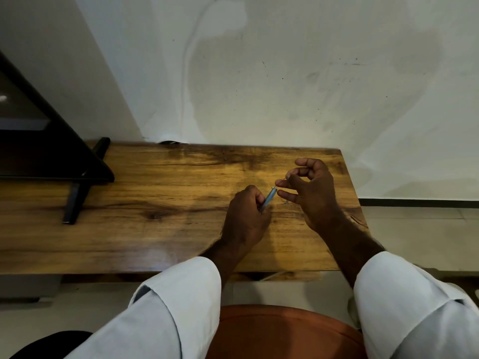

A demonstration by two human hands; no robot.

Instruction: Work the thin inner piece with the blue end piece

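Observation:
My left hand (246,216) rests on the wooden table (145,211) and grips a thin blue pen barrel (269,198), whose open tip points up and to the right. My right hand (309,189) hovers just right of that tip. Its thumb and forefinger pinch something very small and thin (286,178), too small to identify, while the other fingers stretch toward the barrel. A tiny piece (287,202) lies on the table under the right hand.
A dark monitor (39,141) on a black stand (77,200) fills the table's left end. A stained white wall (285,73) rises behind the table. The table's right edge is near my right wrist. White sleeves and an orange seat (282,332) lie below.

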